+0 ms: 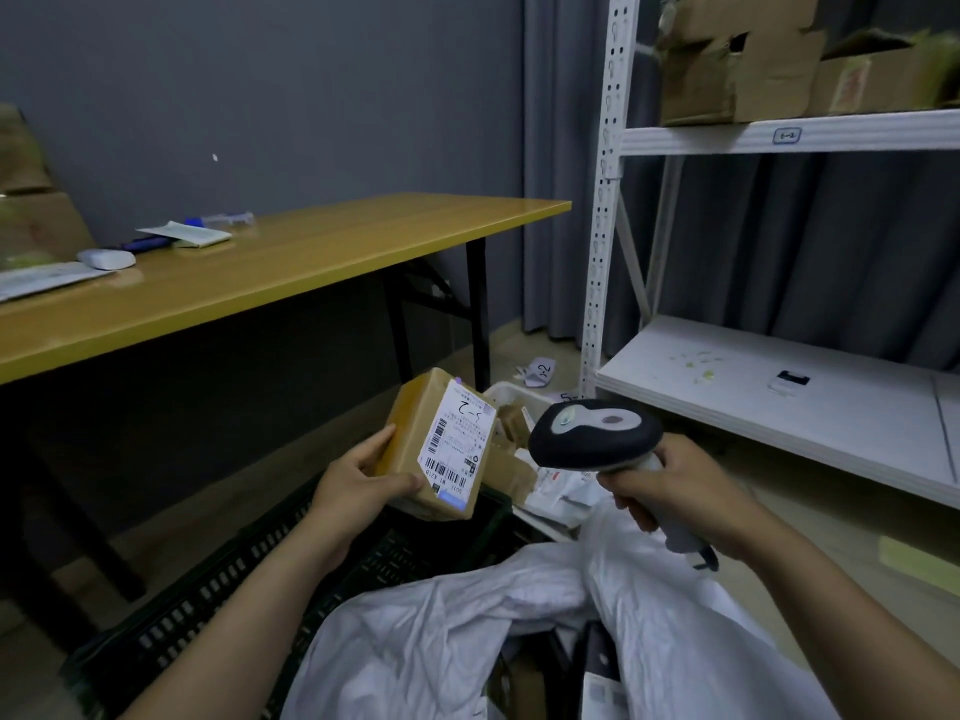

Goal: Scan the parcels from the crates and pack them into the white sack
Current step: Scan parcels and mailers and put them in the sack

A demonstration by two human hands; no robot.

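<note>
Fingers (pixel 408 481) of the left hand (pixel 353 485) curl round the small brown cardboard parcel (pixel 410 423), held above the black slotted plastic crate (pixel 208 600); the right hand (pixel 685 496) grips the black-and-grey handheld scanner (pixel 597 433). Holding the parcel steady and aiming at the barcodes on its white label (pixel 457 444) should read cleanly. Its long axis runs upward and away, label turned towards the scanner.

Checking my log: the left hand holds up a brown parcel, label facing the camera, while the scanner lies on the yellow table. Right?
No: the scanner is not on the yellow table; the right hand grips it beside the parcel, as the head view shows.
</note>
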